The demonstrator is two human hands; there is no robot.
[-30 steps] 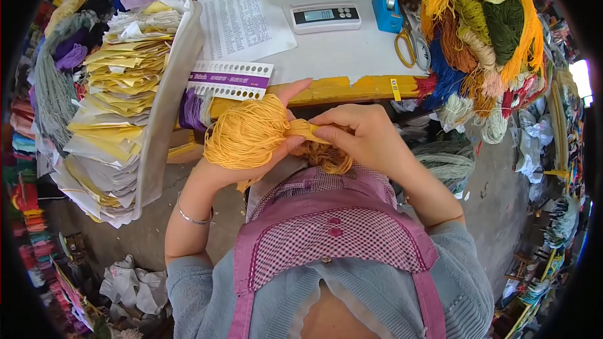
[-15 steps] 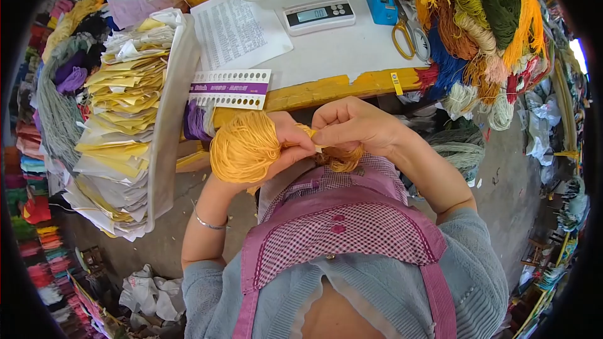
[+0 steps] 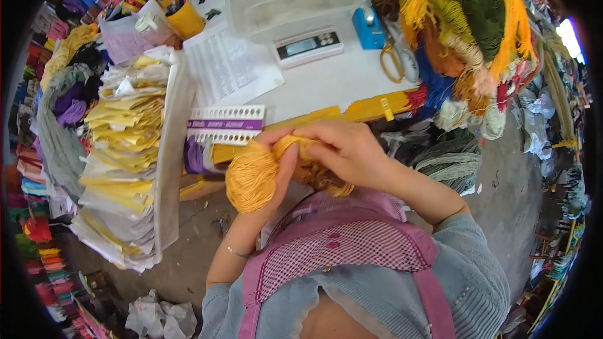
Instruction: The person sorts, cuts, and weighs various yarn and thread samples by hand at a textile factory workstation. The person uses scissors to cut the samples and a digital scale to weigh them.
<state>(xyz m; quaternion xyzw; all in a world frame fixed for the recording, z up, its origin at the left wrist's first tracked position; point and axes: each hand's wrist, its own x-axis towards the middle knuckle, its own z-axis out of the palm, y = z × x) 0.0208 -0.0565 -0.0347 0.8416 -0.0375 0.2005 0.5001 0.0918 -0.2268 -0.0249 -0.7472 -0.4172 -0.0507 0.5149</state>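
Observation:
A skein of golden-yellow thread (image 3: 250,179) is gathered between my hands, just in front of the apron and below the table's front edge. My left hand (image 3: 284,166) wraps round its middle, with the fuller looped end bulging out to the left. The fingers of my right hand (image 3: 344,149) are bent over the skein's other part, close against my left fingertips. Below my right hand hangs a darker, brownish-yellow end of thread (image 3: 328,182). What lies between the fingertips is hidden.
On the table are a digital scale (image 3: 309,47), a clear plastic tub (image 3: 289,6), a blue tape dispenser (image 3: 369,28), scissors (image 3: 393,63) and a printed sheet (image 3: 229,66). A bin of yellow packets (image 3: 125,132) stands left; a colourful thread pile (image 3: 465,31) lies right. A punched card (image 3: 225,124) lies near the edge.
My hands have drawn closer together round the skein, and its full end now hangs lower. My right fingers have gone from a pinch to curling over the thread. The camera view has shifted.

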